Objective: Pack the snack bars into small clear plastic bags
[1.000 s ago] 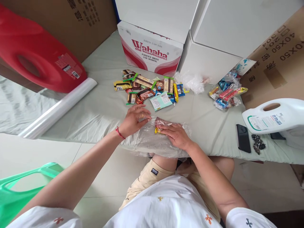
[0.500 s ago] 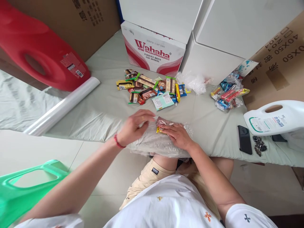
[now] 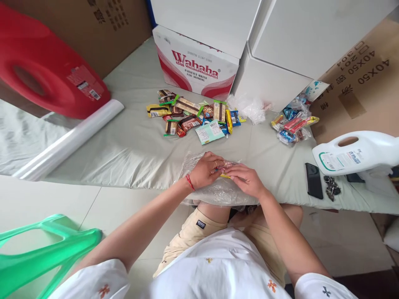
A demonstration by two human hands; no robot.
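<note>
Snack packets (image 3: 228, 165), glossy reddish-brown and yellow, lie with their long axis running left to right, held between the half-curled left hand (image 3: 206, 170) and bent-fingered right hand (image 3: 249, 181). Crinkled clear film (image 3: 218, 193) spreads beneath on the cloth-covered bench (image 3: 140, 153); beyond sits a pile of oblong wrapped snacks (image 3: 188, 107).

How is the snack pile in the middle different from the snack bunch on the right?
The snack pile is spread loosely, but the snack bunch is packed closer together, with clear plastic showing.
The pile is wider than the bunch.
The pile has a pale green packet in front; I see none on the bunch.
Both have colourful wrappers.
</note>
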